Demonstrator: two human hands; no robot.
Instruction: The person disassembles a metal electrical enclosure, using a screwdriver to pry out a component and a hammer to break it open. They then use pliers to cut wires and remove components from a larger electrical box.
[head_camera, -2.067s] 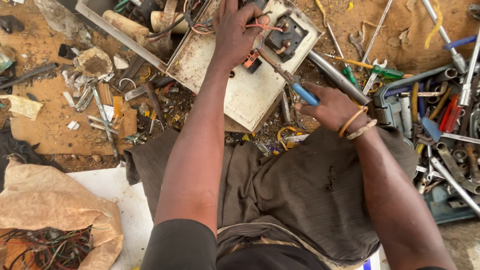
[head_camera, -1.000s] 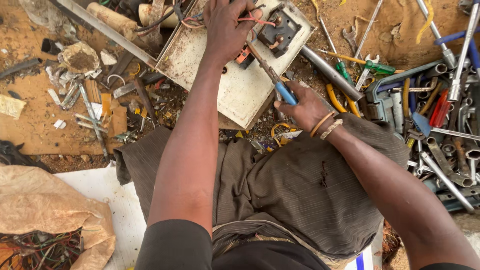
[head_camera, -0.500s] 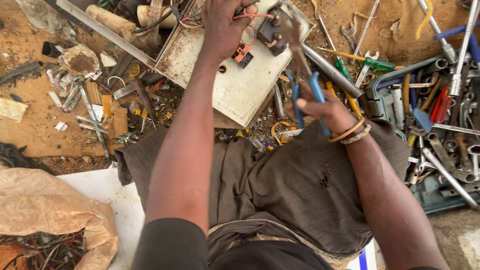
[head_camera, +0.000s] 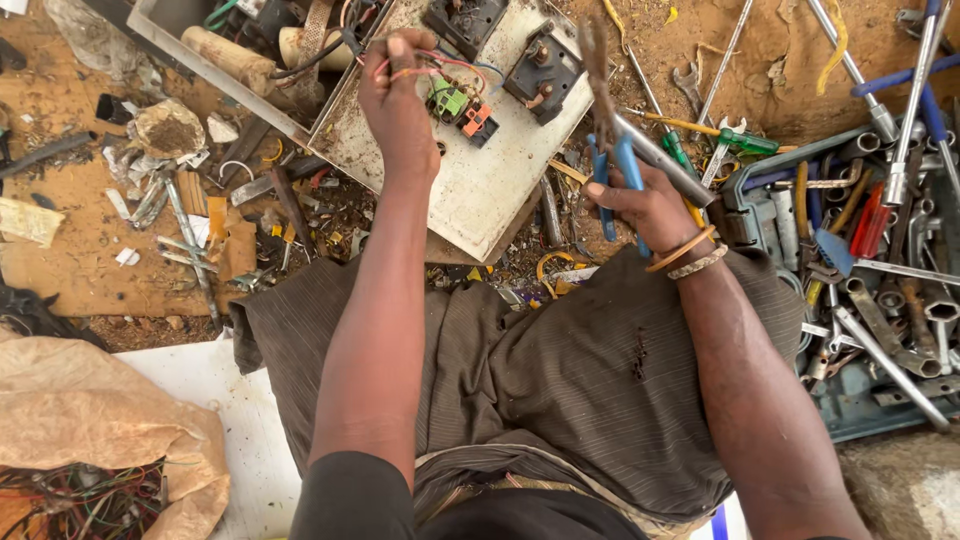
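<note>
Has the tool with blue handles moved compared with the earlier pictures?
Yes. The blue-handled pliers in the right hand swung from lying across the dirty white metal panel to upright beside its right edge.

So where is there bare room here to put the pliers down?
Free patches: the bare ground left of the scrap pile, and the white sheet between sack and lap. Crowded: the tool tray by the right hand, and around the panel under the left hand.

We saw a dull, stained metal panel (head_camera: 470, 180), pliers (head_camera: 612, 150) with glossy blue plastic grips, matt ribbed cloth (head_camera: 540, 390) on the lap, crumpled brown paper (head_camera: 90, 420), and rusty metal spanners (head_camera: 880, 310)
</note>
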